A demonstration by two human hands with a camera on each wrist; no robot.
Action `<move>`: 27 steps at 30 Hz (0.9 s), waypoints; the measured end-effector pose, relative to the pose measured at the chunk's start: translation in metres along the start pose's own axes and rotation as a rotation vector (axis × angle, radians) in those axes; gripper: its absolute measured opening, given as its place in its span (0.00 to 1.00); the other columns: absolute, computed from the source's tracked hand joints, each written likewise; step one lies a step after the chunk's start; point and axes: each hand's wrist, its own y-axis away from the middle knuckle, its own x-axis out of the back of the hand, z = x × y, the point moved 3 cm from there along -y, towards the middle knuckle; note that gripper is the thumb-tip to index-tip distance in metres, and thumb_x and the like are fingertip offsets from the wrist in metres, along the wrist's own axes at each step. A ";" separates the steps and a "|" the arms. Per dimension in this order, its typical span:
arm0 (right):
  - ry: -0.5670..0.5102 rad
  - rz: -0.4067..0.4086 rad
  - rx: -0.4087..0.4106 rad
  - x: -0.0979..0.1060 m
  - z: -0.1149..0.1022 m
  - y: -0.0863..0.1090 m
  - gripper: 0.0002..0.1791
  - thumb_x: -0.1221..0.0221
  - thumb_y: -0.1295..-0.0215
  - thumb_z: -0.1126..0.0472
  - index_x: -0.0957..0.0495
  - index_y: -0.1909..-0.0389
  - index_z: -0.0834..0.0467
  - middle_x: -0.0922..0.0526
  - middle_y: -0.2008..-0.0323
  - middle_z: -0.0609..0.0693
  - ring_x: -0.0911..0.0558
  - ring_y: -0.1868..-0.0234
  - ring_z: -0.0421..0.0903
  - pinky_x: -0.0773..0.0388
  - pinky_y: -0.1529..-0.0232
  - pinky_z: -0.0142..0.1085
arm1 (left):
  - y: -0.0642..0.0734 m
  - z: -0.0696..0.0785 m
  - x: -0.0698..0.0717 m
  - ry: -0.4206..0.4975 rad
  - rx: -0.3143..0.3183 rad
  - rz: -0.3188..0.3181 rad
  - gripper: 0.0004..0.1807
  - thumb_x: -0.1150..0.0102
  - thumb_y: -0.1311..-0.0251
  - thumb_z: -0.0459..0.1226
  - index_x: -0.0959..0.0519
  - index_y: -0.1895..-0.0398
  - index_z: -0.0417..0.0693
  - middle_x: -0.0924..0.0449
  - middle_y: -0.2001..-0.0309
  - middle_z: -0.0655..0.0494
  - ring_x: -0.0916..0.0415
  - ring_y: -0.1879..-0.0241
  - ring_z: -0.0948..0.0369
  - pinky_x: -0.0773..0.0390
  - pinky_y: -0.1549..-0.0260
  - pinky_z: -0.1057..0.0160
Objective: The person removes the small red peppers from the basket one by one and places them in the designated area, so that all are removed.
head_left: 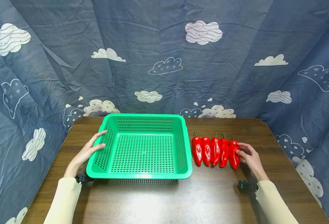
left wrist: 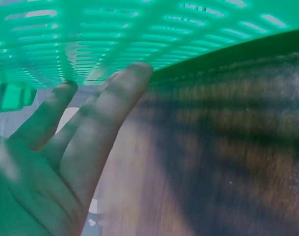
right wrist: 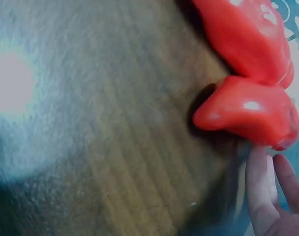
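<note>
A green plastic basket (head_left: 142, 176) with slotted walls stands on the table. My left hand (head_left: 87, 152) holds its left side, with thumb and index finger over the rim. In the left wrist view, other fingers (left wrist: 105, 118) of this hand lie extended along the outside of the slotted wall. Several glossy red peppers lie side by side to the right of the basket, stems pointing away. My right hand (head_left: 249, 158) touches the rightmost red pepper (head_left: 233, 157) from its right side. In the right wrist view, fingertips (right wrist: 257, 152) meet the edge of that pepper.
The wooden table (head_left: 209, 193) ends at a blue cloth (head_left: 142, 40) with cloud patterns, which hangs behind it and at both sides. The leftmost pepper (head_left: 197, 151) lies close to the basket's right rim.
</note>
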 end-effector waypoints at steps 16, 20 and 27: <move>0.027 0.080 0.134 -0.015 -0.041 0.008 0.25 0.47 0.30 0.59 0.37 0.35 0.64 0.31 0.53 0.32 0.30 0.52 0.32 0.29 0.57 0.25 | 0.011 0.013 0.009 -0.046 -0.018 -0.015 0.35 0.53 0.28 0.37 0.56 0.24 0.50 0.62 0.27 0.37 0.53 0.32 0.36 0.38 0.43 0.41; 0.031 0.053 0.155 -0.024 -0.053 0.010 0.26 0.47 0.30 0.60 0.38 0.34 0.64 0.32 0.48 0.37 0.31 0.52 0.30 0.32 0.55 0.22 | 0.019 0.024 0.014 -0.070 -0.026 -0.045 0.35 0.55 0.27 0.37 0.59 0.23 0.49 0.62 0.27 0.38 0.45 0.36 0.33 0.28 0.49 0.52; 0.098 -0.015 0.231 -0.041 -0.078 0.018 0.28 0.48 0.29 0.59 0.40 0.31 0.61 0.36 0.37 0.58 0.34 0.43 0.45 0.34 0.50 0.26 | 0.028 0.049 0.020 -0.240 -0.020 -0.010 0.37 0.52 0.29 0.40 0.58 0.23 0.54 0.67 0.25 0.44 0.68 0.30 0.37 0.57 0.44 0.27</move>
